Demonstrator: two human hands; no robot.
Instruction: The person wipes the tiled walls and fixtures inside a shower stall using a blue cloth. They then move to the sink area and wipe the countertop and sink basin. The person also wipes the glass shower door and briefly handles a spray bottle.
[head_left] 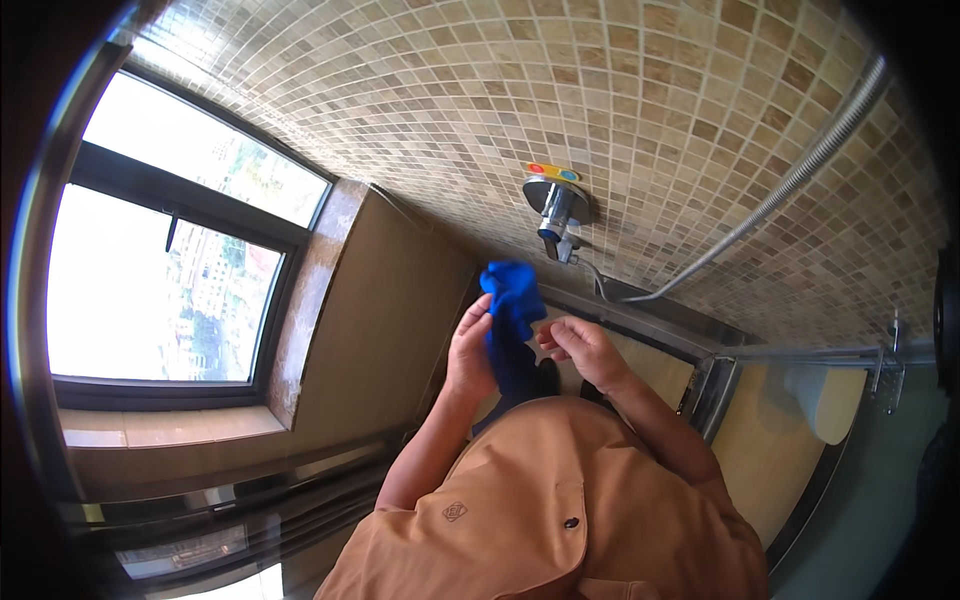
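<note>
Blue cloth [515, 292] (crumpled) is pinched in the left hand [472, 352].

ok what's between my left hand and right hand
In the head view, a blue cloth is between the left hand and the right hand. The left hand pinches its edge; whether the right touches it is unclear.

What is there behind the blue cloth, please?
Beyond the blue cloth, the chrome tap, tiled wall and pale floor show; whatever lies directly behind the cloth is covered.

Blue cloth [515, 297], orange shirt [515, 470], brown-beige tiles [450, 105]
</note>
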